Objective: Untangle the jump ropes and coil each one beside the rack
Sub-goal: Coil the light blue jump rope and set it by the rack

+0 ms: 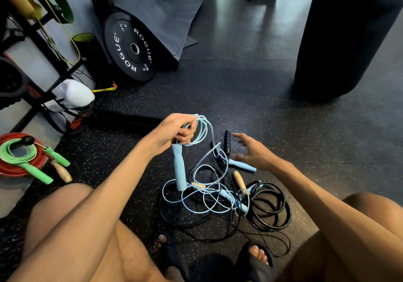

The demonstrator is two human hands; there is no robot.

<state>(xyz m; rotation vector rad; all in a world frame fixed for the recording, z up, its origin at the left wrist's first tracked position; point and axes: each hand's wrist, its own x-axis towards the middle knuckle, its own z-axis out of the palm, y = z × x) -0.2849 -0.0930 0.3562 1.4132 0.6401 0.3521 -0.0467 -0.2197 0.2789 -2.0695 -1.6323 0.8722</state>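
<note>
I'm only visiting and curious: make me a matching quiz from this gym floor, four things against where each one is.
Things:
1 green rope
2 light blue rope
3 black rope
4 weight plate

Places:
A standing on edge at the back
B partly gathered in the left hand
C coiled on the red coil, far left
D loose loops on the floor near the feet

Pairs: 1-C, 2-B, 3-D, 4-A.

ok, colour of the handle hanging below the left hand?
Light blue handle, like the rope coiled in the left hand; head view.
</note>
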